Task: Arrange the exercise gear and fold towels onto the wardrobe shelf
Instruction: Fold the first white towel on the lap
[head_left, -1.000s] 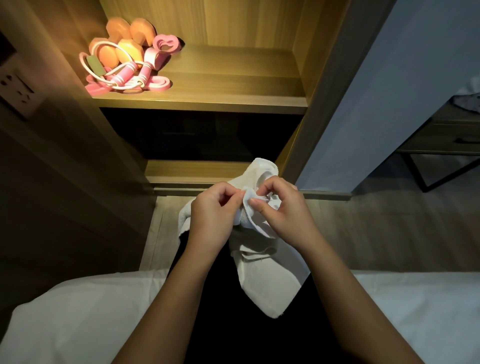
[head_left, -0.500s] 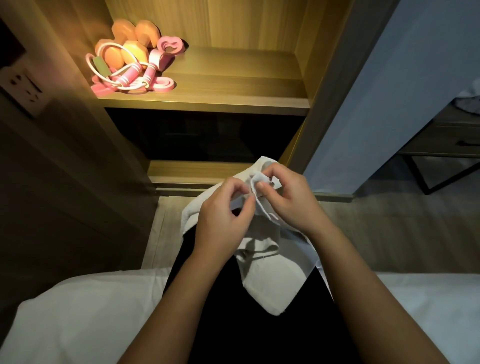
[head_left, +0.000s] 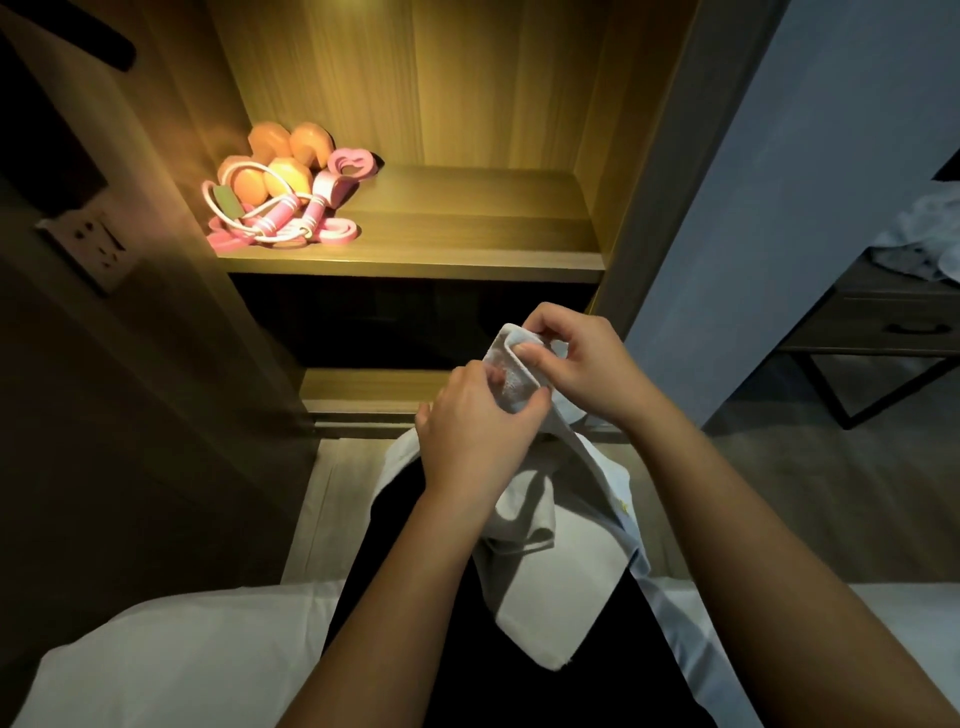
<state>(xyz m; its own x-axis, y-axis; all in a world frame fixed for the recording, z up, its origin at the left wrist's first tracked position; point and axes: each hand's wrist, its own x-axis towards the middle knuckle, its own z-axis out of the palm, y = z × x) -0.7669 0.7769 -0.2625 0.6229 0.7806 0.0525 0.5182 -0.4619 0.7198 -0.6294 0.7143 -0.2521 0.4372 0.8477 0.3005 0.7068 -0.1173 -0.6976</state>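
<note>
A white towel hangs crumpled over my lap, its top edge bunched between both hands. My left hand pinches the towel's upper edge from the left, and my right hand grips the same edge just above and to the right. On the lit wardrobe shelf, at its left end, lie orange dumbbells, a pink skipping rope coiled over them, and a pink heart-shaped grip ring.
A lower shelf sits behind my hands, with a dark gap above it. A wall socket is on the left panel. White bedding lies under my arms. A dark table with crumpled cloth stands at right.
Both hands have lifted the towel's top edge higher and slightly right, and my right hand has shifted above my left. The view has tilted down, so the shelf sits lower in frame.
</note>
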